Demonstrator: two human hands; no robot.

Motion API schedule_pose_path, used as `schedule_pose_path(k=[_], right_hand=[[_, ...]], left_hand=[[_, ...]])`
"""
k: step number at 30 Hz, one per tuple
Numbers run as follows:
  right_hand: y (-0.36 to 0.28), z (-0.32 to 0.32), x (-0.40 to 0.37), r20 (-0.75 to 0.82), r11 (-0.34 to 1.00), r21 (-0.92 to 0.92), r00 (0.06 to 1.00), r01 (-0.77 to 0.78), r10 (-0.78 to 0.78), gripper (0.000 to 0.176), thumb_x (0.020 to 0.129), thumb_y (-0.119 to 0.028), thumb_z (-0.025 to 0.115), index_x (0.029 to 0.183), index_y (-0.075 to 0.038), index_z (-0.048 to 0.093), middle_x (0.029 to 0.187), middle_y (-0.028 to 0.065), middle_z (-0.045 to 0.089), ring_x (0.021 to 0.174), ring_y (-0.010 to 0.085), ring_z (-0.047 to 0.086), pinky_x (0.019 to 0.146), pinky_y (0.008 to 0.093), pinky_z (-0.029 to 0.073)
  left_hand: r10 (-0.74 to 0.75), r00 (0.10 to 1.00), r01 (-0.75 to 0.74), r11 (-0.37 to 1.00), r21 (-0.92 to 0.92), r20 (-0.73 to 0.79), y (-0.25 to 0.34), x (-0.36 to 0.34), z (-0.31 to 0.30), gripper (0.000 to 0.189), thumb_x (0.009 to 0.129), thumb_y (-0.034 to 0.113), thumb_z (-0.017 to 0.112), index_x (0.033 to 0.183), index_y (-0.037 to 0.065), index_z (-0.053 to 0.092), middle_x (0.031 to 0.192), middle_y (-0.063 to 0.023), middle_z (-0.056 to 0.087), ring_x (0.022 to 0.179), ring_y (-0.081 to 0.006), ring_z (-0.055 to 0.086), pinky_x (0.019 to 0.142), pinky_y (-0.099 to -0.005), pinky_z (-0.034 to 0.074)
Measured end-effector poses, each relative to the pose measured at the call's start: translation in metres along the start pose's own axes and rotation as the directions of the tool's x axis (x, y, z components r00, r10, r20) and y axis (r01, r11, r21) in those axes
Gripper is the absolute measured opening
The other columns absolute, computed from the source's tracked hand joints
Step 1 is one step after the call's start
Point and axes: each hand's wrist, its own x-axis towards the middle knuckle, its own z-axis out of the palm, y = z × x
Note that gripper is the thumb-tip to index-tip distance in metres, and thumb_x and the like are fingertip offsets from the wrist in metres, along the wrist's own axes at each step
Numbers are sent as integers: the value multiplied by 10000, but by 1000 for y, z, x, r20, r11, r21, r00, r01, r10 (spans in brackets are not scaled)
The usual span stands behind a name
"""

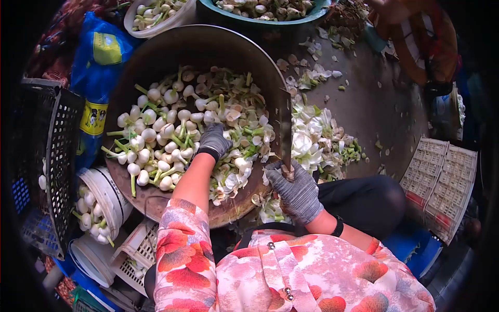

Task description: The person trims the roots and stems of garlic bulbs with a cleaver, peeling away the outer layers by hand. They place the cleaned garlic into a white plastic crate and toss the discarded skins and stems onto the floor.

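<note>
My left hand (214, 140), in a grey glove, reaches into a wide round metal pan (249, 39). Its fingers are curled down into the pile, and what they hold, if anything, is hidden. White garlic bulbs (150, 134) with short green stems fill the pan's left side. Loose peels and stem trimmings (244, 135) lie heaped on its right side. Close to the pan's right rim, my gloved right hand (296, 192) is closed around a knife (285, 125), whose broad dark blade points away from me.
Peelings (317, 138) cover the floor right of the pan. A green basin (312, 18) and a white tub (156, 28) of garlic stand behind it. Left are a tipped white bucket (112, 195) and a black crate (65, 140). White baskets (442, 177) stand right; another person (423, 41) sits beyond.
</note>
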Motion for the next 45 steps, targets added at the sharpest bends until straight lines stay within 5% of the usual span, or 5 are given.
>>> schedule_pose_path(k=[18, 22, 27, 39, 45], right_hand=[[-3, 1, -28, 213, 721, -513, 882, 467, -419, 304, 798, -349, 672, 978, -107, 636, 864, 141, 651, 809, 347, 632, 711, 426, 500], [-2, -2, -39, 239, 703, -541, 885, 462, -398, 293, 812, -339, 648, 993, -108, 642, 872, 150, 658, 832, 351, 634, 729, 423, 502], [22, -11, -29, 176, 744, -628, 973, 226, -147, 358, 845, -401, 615, 1017, -88, 638, 887, 175, 665, 830, 354, 639, 745, 420, 499], [-1, -3, -80, 365, 784, -339, 841, 520, -400, 309, 818, -357, 674, 921, -69, 632, 791, 185, 639, 765, 374, 621, 691, 411, 491], [14, 5, -72, 341, 809, -409, 894, 421, -292, 287, 800, -295, 703, 969, -70, 644, 828, 165, 657, 797, 335, 648, 722, 374, 511]], left_hand=[[228, 957, -129, -225, -966, -181, 15, -164, -19, 250, 843, 162, 616, 1044, 18, 577, 975, -72, 608, 899, -223, 586, 818, -323, 489], [388, 755, -572, 783, -242, -528, 28, -198, -30, 253, 810, 189, 690, 974, 38, 571, 867, -41, 590, 768, -200, 598, 712, -307, 504], [152, 959, -211, -185, -960, -240, 46, -266, -55, 372, 765, 270, 741, 990, 46, 546, 848, -59, 597, 758, -171, 624, 666, -275, 535], [-3, 877, -440, 399, -804, -481, 44, -288, -35, 648, 836, 338, 699, 1277, -24, 392, 1010, -101, 547, 877, -188, 593, 769, -302, 531], [-142, 987, -147, -575, -805, -79, 47, -277, -17, 413, 912, 457, 556, 1108, 97, 506, 925, -103, 618, 744, -260, 614, 587, -376, 501]])
